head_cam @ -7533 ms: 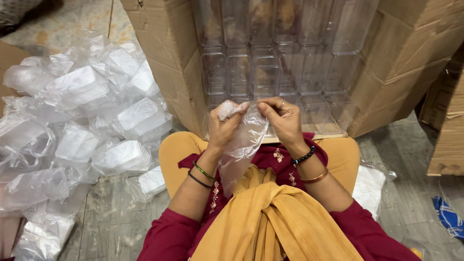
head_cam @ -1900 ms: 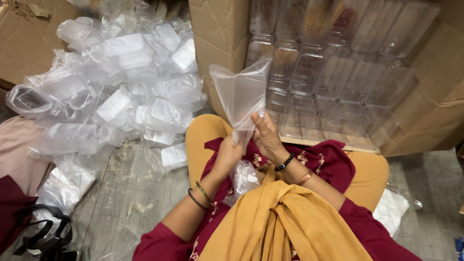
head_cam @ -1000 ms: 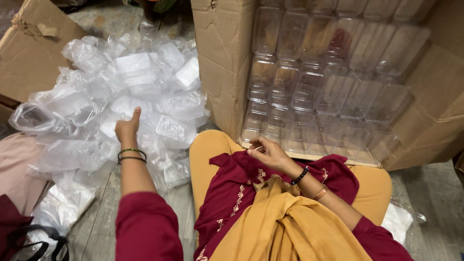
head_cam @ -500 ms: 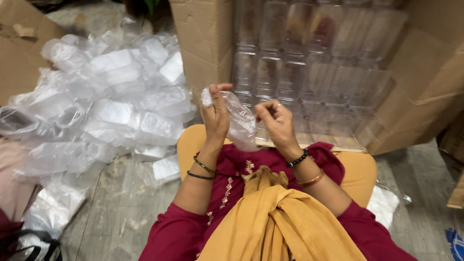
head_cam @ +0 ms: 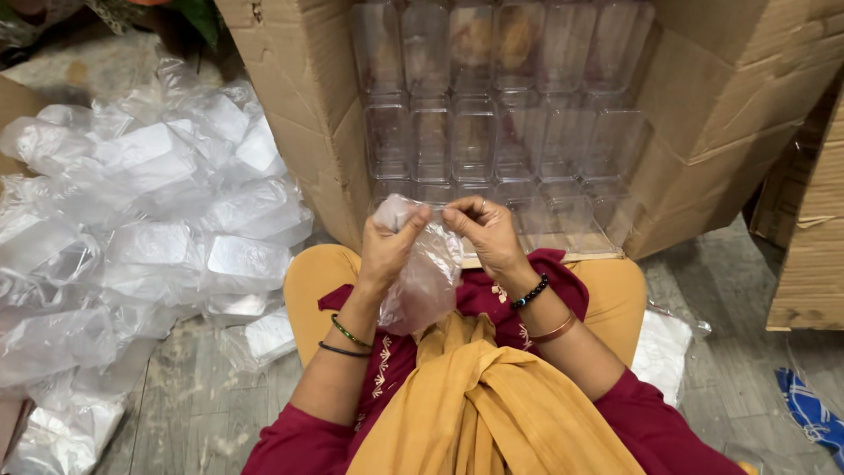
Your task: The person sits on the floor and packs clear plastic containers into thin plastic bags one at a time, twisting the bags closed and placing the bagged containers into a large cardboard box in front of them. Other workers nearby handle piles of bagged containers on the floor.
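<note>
Both of my hands hold a thin clear plastic bag (head_cam: 427,280) over my lap. My left hand (head_cam: 389,246) pinches the bag's top edge on the left, and my right hand (head_cam: 482,233) pinches the same edge on the right, fingers close together. The bag hangs down limp between my wrists. Directly in front of my hands an open cardboard box (head_cam: 303,105) lies on its side, packed with rows of clear plastic containers (head_cam: 475,132).
A large heap of bagged clear containers (head_cam: 158,220) covers the floor on my left. More cardboard (head_cam: 813,237) stands at the right. Flat plastic bags (head_cam: 664,347) lie by my right knee, and a blue cloth scrap (head_cam: 813,409) on the floor.
One second ago my left hand reached out to the heap on the left. It came back, and now both hands grip the plastic bag's top edge in front of the box.
</note>
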